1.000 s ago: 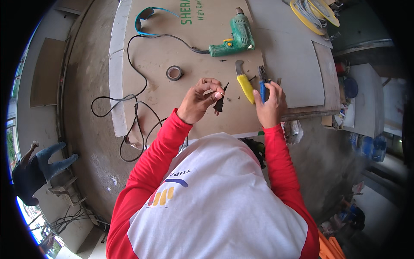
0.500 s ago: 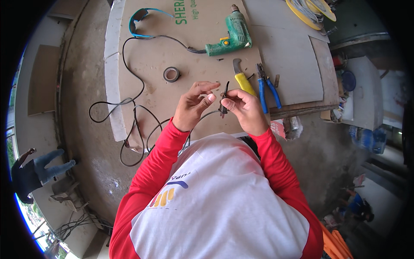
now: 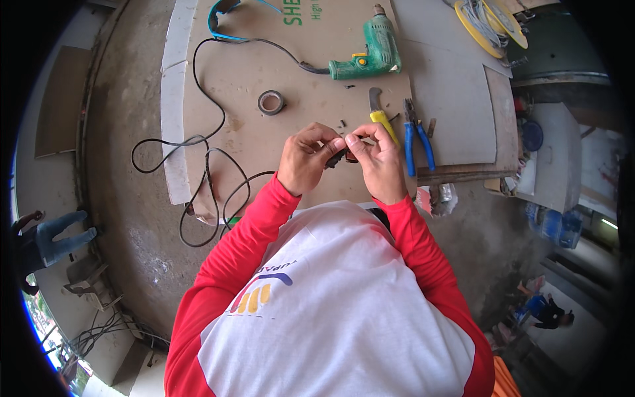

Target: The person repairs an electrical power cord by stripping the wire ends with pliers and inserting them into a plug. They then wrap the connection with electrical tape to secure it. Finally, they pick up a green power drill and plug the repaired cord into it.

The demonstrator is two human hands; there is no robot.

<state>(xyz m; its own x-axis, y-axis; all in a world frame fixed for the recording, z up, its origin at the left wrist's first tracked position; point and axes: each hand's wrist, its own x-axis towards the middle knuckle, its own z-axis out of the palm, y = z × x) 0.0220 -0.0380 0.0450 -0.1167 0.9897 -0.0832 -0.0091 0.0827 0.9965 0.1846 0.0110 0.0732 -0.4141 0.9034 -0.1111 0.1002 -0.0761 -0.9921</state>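
Note:
My left hand [image 3: 305, 155] and my right hand [image 3: 378, 157] meet over the near part of the cardboard-covered table, thumbs and forefingers pinched almost tip to tip. Between them is a small dark fitting [image 3: 336, 159] at the end of a black power cord [image 3: 246, 187], with a reddish-brown bit beside it. My fingers cover much of it, so its exact kind is unclear. The cord loops left over the table edge and runs up to a green power drill [image 3: 370, 53]. Just right of my right hand lie a yellow-handled hooked knife [image 3: 382, 119] and blue-handled pliers [image 3: 417, 135].
A roll of black tape [image 3: 271, 102] lies beyond my left hand. Blue-framed safety glasses [image 3: 225, 20] sit at the far left. A yellow reel of grey cable [image 3: 486, 26] is at the far right. One person [image 3: 56, 238] stands off left; another [image 3: 548, 311] is low right.
My hands, apart at the fingertips before, have come together, and my left fingers now pinch at the fitting. It has tilted from upright to slanting. The whole view has shifted slightly.

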